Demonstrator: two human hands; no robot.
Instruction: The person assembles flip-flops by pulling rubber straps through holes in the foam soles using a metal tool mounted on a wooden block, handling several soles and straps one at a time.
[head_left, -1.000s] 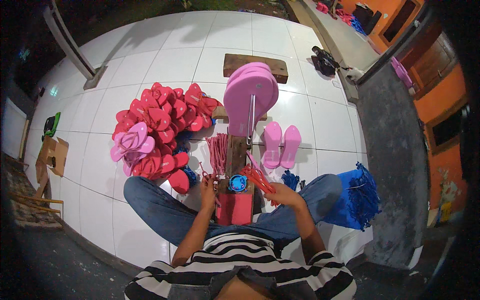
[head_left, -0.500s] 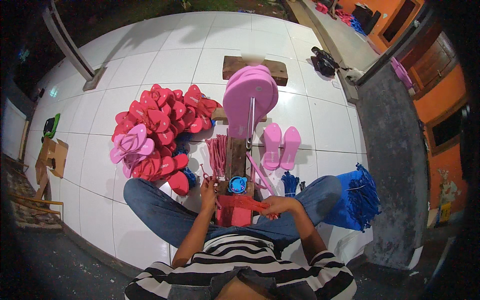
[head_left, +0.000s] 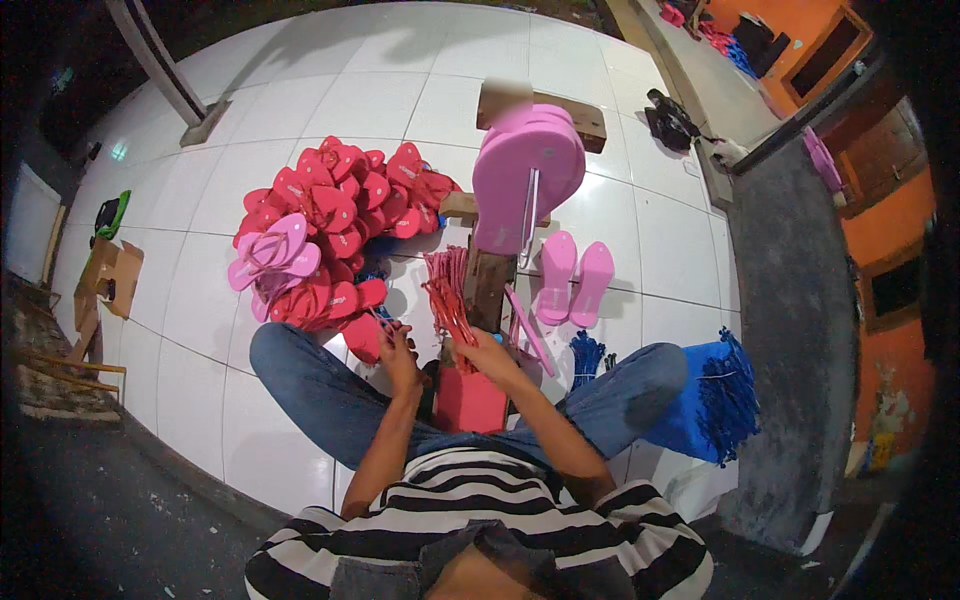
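My right hand (head_left: 487, 354) is closed round a bundle of red flip-flop straps (head_left: 452, 312), just over the wooden bench between my legs. The far end of the bundle lies against a bunch of pinkish-red straps (head_left: 447, 262) on the floor. My left hand (head_left: 401, 362) is closed round a thin, pale tool (head_left: 384, 318) that looks like scissors, mostly hidden by the fingers. Below my right hand a red pad (head_left: 470, 401) rests on the bench. Large pink soles (head_left: 515, 165) are stacked on the bench's far end, with a long metal tool (head_left: 531, 210) against them.
Red flip-flops (head_left: 335, 215) lie heaped at left, with a few pink flip-flops (head_left: 275, 255) on top. Two pink soles (head_left: 575, 280) lie right of the bench. Dark blue straps (head_left: 586, 360) stand by my right knee; more blue straps (head_left: 728, 400) lie on blue sheeting beyond it.
My right hand has moved left and forward with the red strap bundle, from beside the pad to the straps on the floor. My left hand has shifted slightly left. The view has shifted a little.
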